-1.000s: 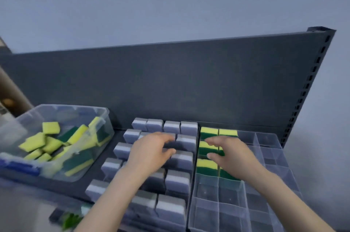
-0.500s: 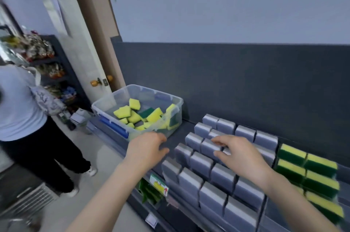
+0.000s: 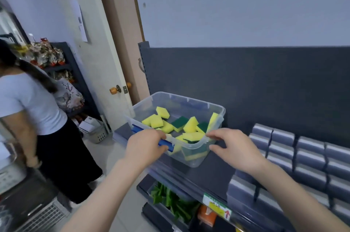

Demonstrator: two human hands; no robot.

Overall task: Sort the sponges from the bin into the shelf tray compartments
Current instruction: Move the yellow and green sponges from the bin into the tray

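Observation:
A clear plastic bin [image 3: 189,99] stands on the dark shelf, holding several yellow-and-green sponges [image 3: 190,124]. My left hand [image 3: 145,146] is at the bin's near side, fingers above and thumb below its blue latch [image 3: 166,143], curled round it. My right hand [image 3: 234,149] is at the bin's near right corner. Its index fingertip touches the rim, the thumb spread apart below, and it holds nothing. To the right, grey sponges [image 3: 310,157] stand in rows in the shelf tray; the yellow-green compartments are out of view.
A person in a white top [image 3: 34,108] stands at the left beside another shelf. A door with a brass knob [image 3: 114,90] is behind the bin. Green packets [image 3: 170,201] lie on the lower shelf, near a price label [image 3: 217,206]. A white basket [image 3: 98,135] sits on the floor.
My view swung left from the tray to the bin. Both hands left the tray sponges and moved to the bin's near edge, and the left one closed on the blue latch.

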